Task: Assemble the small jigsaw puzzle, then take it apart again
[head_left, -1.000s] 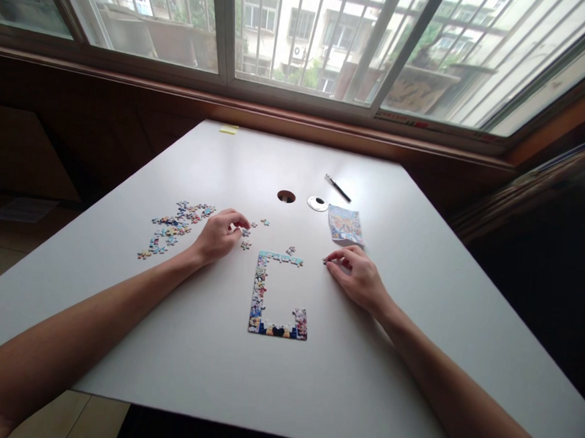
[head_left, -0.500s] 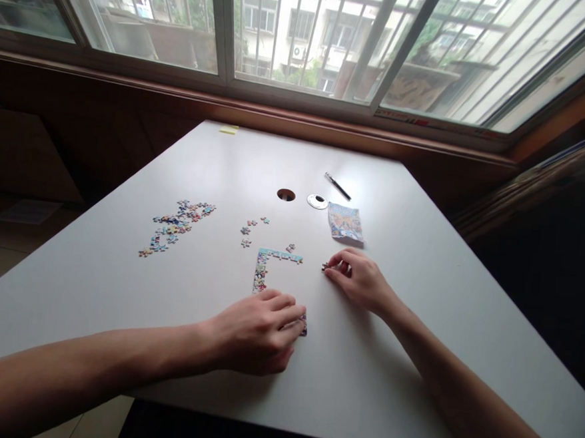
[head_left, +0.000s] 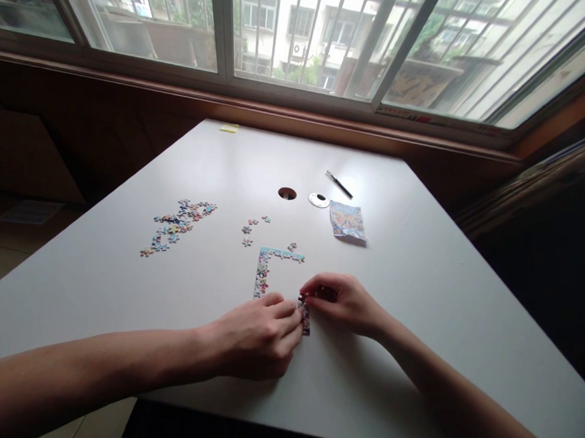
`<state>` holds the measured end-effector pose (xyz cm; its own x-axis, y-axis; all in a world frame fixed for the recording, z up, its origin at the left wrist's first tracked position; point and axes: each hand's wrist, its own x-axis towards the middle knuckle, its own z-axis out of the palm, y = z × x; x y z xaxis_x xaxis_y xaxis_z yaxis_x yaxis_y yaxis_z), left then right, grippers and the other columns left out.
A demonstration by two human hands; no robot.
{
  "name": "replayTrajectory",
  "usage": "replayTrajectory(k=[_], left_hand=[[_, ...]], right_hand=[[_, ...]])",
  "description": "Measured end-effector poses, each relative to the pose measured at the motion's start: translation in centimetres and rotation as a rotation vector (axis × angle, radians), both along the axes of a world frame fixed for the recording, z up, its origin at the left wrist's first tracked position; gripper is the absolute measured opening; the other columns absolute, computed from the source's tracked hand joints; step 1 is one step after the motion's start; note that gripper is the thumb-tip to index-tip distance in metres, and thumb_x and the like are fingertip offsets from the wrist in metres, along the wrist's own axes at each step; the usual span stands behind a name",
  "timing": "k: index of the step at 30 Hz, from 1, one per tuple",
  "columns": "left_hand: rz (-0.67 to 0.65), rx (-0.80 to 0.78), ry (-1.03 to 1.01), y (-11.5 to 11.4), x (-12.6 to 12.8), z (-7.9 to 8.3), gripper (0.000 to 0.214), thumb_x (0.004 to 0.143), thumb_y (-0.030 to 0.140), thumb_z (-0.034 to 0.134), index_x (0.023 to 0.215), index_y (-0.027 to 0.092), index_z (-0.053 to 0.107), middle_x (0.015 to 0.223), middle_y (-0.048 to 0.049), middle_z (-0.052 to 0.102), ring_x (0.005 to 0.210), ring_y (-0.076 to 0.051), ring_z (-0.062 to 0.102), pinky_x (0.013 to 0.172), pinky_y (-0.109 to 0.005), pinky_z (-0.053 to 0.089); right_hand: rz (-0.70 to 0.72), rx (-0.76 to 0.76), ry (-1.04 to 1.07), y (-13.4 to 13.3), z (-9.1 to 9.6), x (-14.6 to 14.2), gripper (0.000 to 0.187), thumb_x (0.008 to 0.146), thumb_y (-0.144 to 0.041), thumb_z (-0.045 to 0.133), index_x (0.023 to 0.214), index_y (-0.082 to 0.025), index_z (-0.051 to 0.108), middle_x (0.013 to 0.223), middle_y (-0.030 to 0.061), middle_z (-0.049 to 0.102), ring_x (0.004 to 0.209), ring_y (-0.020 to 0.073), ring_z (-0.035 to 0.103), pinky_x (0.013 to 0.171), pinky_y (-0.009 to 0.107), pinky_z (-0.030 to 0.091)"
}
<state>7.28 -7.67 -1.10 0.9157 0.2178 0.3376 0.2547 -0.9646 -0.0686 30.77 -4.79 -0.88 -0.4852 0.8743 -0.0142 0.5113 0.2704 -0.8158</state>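
A partly joined jigsaw puzzle (head_left: 262,270) lies on the white table as a border strip with a top side, a left side and a short lower right part. My left hand (head_left: 264,337) rests over its lower side, fingers curled together with the tips at the lower right part; it hides much of that side. My right hand (head_left: 344,303) pinches a small dark jigsaw piece (head_left: 301,298) between thumb and fingers. That piece is at the upper end of the lower right strip, close to my left fingertips. Whether it is joined there cannot be seen.
A heap of loose pieces (head_left: 174,224) lies to the left, with several more pieces (head_left: 248,229) above the border. Farther back are a folded picture sheet (head_left: 347,223), a round cover (head_left: 318,200), a pen (head_left: 339,184) and a hole (head_left: 287,194) in the table (head_left: 402,220).
My right hand has moved left and toward me, carrying the piece from the right of the border to its lower right strip. My left hand has barely moved.
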Motion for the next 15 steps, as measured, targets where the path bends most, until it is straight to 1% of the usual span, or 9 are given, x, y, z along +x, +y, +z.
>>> replayTrajectory(k=[4,7,11,15], left_hand=[[0.006,-0.005,-0.002,0.00,0.01,-0.08,0.030,0.090,0.020,0.050,0.114,0.008,0.063,0.110,-0.0197,0.067,0.097,-0.026,0.059,0.081,-0.039,0.047],[0.005,-0.005,0.002,-0.03,0.04,-0.10,0.030,0.090,0.021,0.050,0.114,0.008,0.063,0.111,-0.0198,0.067,0.098,-0.027,0.059,0.081,-0.039,0.047],[0.011,-0.011,0.024,-0.07,0.07,0.04,0.032,0.090,0.022,0.050,0.114,0.006,0.063,0.111,-0.0202,0.066,0.097,-0.027,0.058,0.081,-0.039,0.046],[0.015,-0.013,0.033,-0.10,0.06,0.15,0.033,0.089,0.024,0.050,0.113,0.004,0.063,0.110,-0.0200,0.066,0.095,-0.028,0.058,0.080,-0.039,0.046]], right_hand=[[0.023,0.012,-0.013,0.11,0.16,0.07,0.015,0.085,-0.025,0.063,0.093,-0.018,0.074,0.079,0.0037,0.070,0.068,0.0145,0.062,0.063,0.026,0.050],[0.047,0.074,-0.033,0.13,0.07,-0.05,0.014,0.084,-0.022,0.064,0.092,-0.019,0.075,0.082,0.0041,0.068,0.068,0.0137,0.061,0.063,0.026,0.049],[0.019,0.145,-0.057,0.01,-0.47,-0.26,0.012,0.083,-0.021,0.065,0.088,-0.019,0.075,0.086,0.0040,0.065,0.064,0.0109,0.057,0.060,0.024,0.047],[0.021,0.198,-0.063,-0.17,-0.69,-0.38,0.016,0.083,-0.019,0.064,0.096,-0.020,0.074,0.087,0.0032,0.063,0.064,0.0104,0.055,0.060,0.023,0.047]])
